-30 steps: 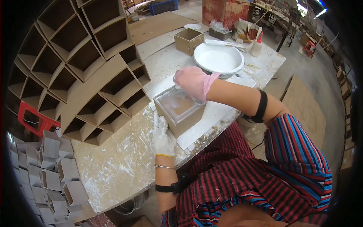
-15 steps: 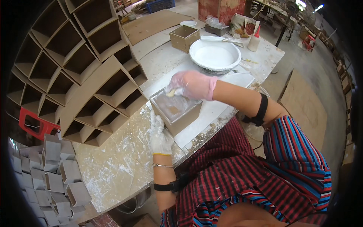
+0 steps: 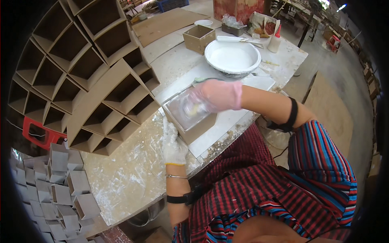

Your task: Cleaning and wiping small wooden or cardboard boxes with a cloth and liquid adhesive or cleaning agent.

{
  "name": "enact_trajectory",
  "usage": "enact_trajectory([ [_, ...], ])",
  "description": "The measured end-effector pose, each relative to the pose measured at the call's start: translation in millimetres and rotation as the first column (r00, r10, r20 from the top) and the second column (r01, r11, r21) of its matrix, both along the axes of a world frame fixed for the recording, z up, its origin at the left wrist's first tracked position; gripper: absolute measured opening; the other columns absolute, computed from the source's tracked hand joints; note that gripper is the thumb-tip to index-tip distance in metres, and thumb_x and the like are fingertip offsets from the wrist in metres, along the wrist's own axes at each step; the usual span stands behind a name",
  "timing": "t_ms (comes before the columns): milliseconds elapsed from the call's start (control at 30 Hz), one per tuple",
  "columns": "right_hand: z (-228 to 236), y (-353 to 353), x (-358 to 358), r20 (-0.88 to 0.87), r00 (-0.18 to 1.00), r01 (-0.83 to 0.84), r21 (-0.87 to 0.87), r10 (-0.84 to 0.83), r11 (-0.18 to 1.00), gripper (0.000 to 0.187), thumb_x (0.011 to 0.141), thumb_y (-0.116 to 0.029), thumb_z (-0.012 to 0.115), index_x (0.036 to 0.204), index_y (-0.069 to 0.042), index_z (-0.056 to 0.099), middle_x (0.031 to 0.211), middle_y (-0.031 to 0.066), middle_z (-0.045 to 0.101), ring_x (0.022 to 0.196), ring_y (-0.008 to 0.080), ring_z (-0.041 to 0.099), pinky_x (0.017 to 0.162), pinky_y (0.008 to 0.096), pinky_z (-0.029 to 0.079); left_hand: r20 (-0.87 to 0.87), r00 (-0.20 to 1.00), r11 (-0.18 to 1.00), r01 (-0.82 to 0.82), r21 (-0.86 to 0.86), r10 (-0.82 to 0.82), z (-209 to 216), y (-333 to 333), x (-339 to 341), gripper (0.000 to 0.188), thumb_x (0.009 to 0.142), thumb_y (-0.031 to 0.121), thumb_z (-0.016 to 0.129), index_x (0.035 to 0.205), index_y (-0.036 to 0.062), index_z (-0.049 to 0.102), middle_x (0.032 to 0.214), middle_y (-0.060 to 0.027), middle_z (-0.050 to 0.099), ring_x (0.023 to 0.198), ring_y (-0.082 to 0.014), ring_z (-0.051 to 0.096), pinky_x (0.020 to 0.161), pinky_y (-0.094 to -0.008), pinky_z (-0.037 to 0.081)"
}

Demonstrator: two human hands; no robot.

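Note:
A brown open-front-sized box with a whitish smeared top lies at the near edge of the table. My left hand, in a white knit glove, rests against its left side with the fingers stretched along it. Over the top face is my right hand in a pink glove, smeared by motion. Its fingers are closed round a pale wad, perhaps a sponge, pressed to the wet surface. The underside of the box is hidden.
Beyond the box stand a round basin of white liquid with a brush across its rim, a small open box and a bottle. Cubby shelving rises at left, above stacked grey boxes and a red stool.
My right hand has moved to the right and slightly nearer across the box's top with the pale wad. The left hand stays at the box's side.

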State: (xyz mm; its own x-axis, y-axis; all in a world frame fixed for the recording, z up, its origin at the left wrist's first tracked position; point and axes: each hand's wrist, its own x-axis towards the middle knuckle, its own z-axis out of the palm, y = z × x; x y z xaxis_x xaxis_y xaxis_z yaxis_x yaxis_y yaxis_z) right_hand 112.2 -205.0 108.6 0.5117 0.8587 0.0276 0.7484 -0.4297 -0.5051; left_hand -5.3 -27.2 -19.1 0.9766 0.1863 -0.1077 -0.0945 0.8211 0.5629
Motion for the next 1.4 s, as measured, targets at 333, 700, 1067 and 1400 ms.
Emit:
enact_trajectory([
  [333,-14.3,35.7,16.4,0.186,0.981,0.044,0.085,-0.059,0.995,0.029,0.077,-0.011,0.061,0.106,-0.009,0.066,0.108,0.0137,0.063,0.103,0.0303,0.059,0.092,0.0355,0.046,0.052,0.999,0.992,0.011,0.127,-0.018,-1.4,-1.4,3.3,0.048,0.097,0.024,0.048,0.141,0.0107,0.035,0.139,-0.0076,0.044,0.125,-0.0246,0.046,0.102,-0.0407,0.043],
  [700,6.0,42.6,2.3,-0.039,0.993,-0.111,0.061,0.114,0.992,0.036,0.07,0.0,0.063,0.106,-0.004,0.063,0.108,0.0155,0.062,0.103,0.0314,0.059,0.091,0.0349,0.046,0.043,0.999,1.0,0.027,0.003,-0.027,3.8,-1.1,1.0,0.052,0.096,0.007,0.047,0.144,0.009,0.029,0.135,-0.0088,0.047,0.119,-0.022,0.049,0.1,-0.0375,0.044],
  [1067,26.7,-7.2,25.4,0.165,0.98,-0.089,-0.127,0.109,0.988,0.036,0.071,0.003,0.056,0.105,-0.005,0.065,0.103,0.0159,0.062,0.105,0.0308,0.057,0.09,0.0364,0.047,0.056,0.998,1.0,-0.004,0.002,0.004,3.8,-2.1,0.9,0.053,0.096,0.006,0.046,0.145,0.0095,0.026,0.136,-0.0078,0.046,0.12,-0.0206,0.048,0.101,-0.0366,0.043],
  [1400,38.5,11.7,-14.8,0.495,0.845,0.098,-0.518,0.204,0.85,0.015,0.075,-0.007,0.058,0.087,-0.003,0.066,0.083,0.0151,0.066,0.084,0.0309,0.066,0.07,0.0441,0.052,0.032,0.998,0.998,-0.05,0.032,0.049,1.2,0.2,-1.7,0.053,0.096,0.008,0.049,0.144,0.0077,0.028,0.135,-0.0079,0.047,0.119,-0.02,0.049,0.101,-0.0346,0.042],
])
